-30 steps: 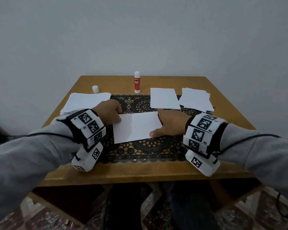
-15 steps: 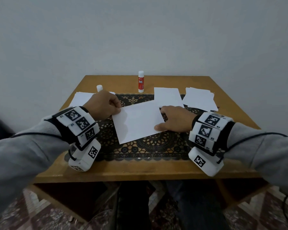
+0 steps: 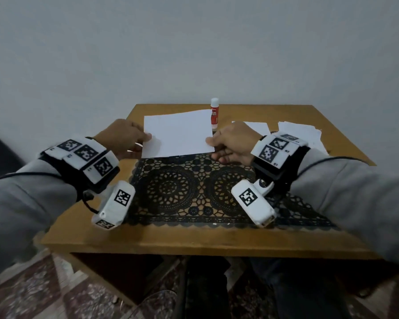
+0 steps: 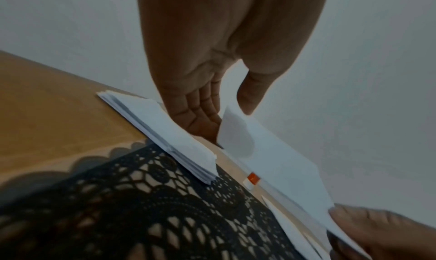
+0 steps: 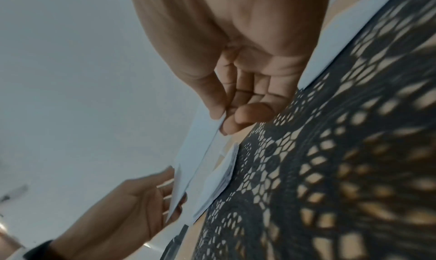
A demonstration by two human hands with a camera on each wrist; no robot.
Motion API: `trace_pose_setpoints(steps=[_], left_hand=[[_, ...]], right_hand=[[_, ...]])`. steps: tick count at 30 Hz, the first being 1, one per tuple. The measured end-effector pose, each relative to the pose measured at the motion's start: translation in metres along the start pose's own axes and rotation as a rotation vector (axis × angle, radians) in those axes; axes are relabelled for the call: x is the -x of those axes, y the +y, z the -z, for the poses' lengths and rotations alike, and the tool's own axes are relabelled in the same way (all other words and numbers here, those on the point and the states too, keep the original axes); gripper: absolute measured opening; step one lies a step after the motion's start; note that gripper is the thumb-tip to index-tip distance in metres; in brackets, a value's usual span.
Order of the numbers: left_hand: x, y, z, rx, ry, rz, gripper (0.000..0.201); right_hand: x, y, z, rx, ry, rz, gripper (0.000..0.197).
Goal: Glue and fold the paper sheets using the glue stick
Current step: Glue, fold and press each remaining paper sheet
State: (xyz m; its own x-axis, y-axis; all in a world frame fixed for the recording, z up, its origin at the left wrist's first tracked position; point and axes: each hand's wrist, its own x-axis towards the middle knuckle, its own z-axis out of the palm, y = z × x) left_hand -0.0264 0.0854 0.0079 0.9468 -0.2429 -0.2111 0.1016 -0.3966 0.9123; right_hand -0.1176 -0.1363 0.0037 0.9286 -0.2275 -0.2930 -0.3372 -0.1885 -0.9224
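A white paper sheet hangs in the air above the far part of the table, tilted up towards me. My left hand pinches its left edge between thumb and fingers. My right hand pinches the lower right corner. In the left wrist view the thumb lies on the sheet with the fingers behind it. In the right wrist view the thumb and forefinger clamp the sheet's edge. The red-and-white glue stick stands upright behind the sheet's right side, partly hidden by it.
A black lace mat covers the middle of the wooden table. A single sheet and a loose pile of sheets lie at the back right. Another stack of paper lies under my left hand.
The sheet lay flat on the mat under both hands; both hands have since lifted it off and raised it away from me. The mat beneath is now bare.
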Motion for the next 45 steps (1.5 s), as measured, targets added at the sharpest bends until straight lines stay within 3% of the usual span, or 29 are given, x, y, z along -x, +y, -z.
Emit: trace_pose_setpoints(steps=[3, 6, 8, 16, 20, 23, 27, 29, 31, 33, 36, 39, 42, 45], left_hand=[[-0.014, -0.007, 0.013, -0.052, 0.144, 0.01, 0.036], [-0.025, -0.01, 0.024, -0.152, 0.237, -0.026, 0.026], [-0.033, -0.01, 0.031, -0.265, 0.217, -0.047, 0.017], [-0.051, -0.02, 0.041, -0.684, 0.057, -0.06, 0.028], [-0.054, -0.024, 0.044, -0.682, 0.058, -0.049, 0.032], [-0.056, -0.028, 0.048, -0.684, 0.07, -0.051, 0.035], [-0.055, -0.03, 0.049, -0.712, 0.086, -0.088, 0.032], [-0.054, -0.031, 0.05, -0.775, 0.062, -0.107, 0.029], [-0.05, -0.032, 0.048, -0.839, 0.079, -0.123, 0.03], [-0.041, -0.03, 0.041, -0.876, 0.127, -0.176, 0.033], [-0.025, -0.018, 0.021, -0.875, 0.137, -0.37, 0.033], [-0.012, 0.003, -0.013, -0.859, 0.03, -0.577, 0.027], [-0.005, 0.024, -0.057, -0.888, -0.091, -0.716, 0.025], [-0.007, 0.04, -0.102, -0.934, -0.196, -0.757, 0.028]], right_hand=[[-0.02, -0.008, -0.02, 0.067, 0.007, -0.026, 0.013], [-0.04, -0.018, -0.041, 0.179, -0.03, -0.071, 0.018], [-0.053, -0.026, -0.053, 0.209, -0.039, -0.073, 0.023], [-0.095, -0.03, -0.084, 0.373, -0.062, -0.192, 0.028], [-0.095, -0.031, -0.079, 0.364, -0.021, -0.173, 0.022], [-0.088, -0.027, -0.08, 0.239, -0.125, -0.19, 0.028], [-0.081, -0.027, -0.083, 0.217, -0.103, -0.122, 0.008], [-0.074, -0.028, -0.08, 0.227, -0.161, -0.131, 0.015], [-0.068, -0.024, -0.073, 0.279, -0.144, -0.064, 0.006], [-0.062, -0.015, -0.058, 0.356, -0.082, 0.049, 0.014], [-0.045, -0.004, -0.025, 0.574, 0.01, 0.221, 0.018], [-0.035, 0.003, 0.019, 0.92, 0.18, 0.388, 0.019], [-0.031, 0.015, 0.063, 1.029, 0.304, 0.38, 0.021], [-0.029, 0.033, 0.1, 1.029, 0.363, 0.301, 0.023]])
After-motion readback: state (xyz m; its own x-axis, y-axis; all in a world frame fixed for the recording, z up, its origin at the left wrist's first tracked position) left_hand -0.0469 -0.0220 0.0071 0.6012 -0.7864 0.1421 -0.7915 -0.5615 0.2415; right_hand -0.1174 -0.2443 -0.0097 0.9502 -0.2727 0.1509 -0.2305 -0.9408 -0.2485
